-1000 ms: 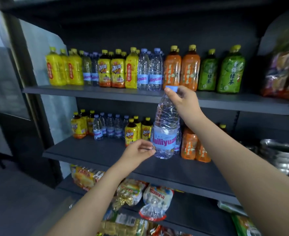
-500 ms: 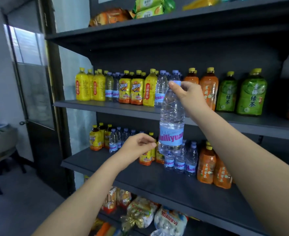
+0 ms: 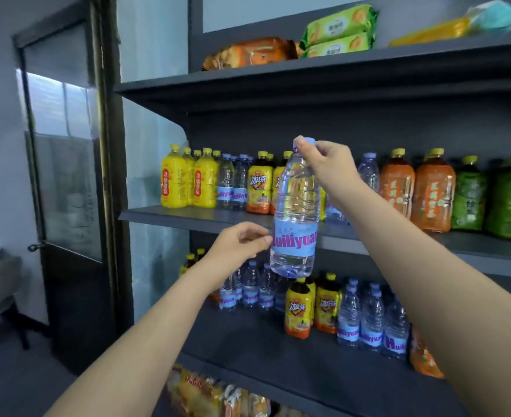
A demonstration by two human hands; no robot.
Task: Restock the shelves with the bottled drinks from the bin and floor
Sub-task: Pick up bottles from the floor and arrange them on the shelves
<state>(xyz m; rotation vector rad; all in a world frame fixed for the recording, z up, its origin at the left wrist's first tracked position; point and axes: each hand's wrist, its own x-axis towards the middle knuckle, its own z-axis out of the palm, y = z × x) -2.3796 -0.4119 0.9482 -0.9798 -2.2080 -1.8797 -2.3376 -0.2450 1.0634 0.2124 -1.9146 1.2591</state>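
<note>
Left hand nearest: fingers curled, fingertips against the left edge of the label on the water bottle. Can't tell if that's a real pinch or just a steadying touch. Bottle hangs upright in the air, in front of the middle shelf edge, base above the lower shelf, resting on neither. Right hand carries it, thumb and fingers clamped round the cap and neck from above. Step in hand, my read: set it on the middle shelf with the other waters. To do it well, the base must clear the shelf lip first, so raise it a bit, then go straight back. A neck grip lets the body swing, so the left hand should guide the lower half. Likely target is the water row behind my right wrist, between the iced tea bottles and the orange bottles. Tight slot; a knock could topple neighbours. Label forward, set flat, then let go.
</note>
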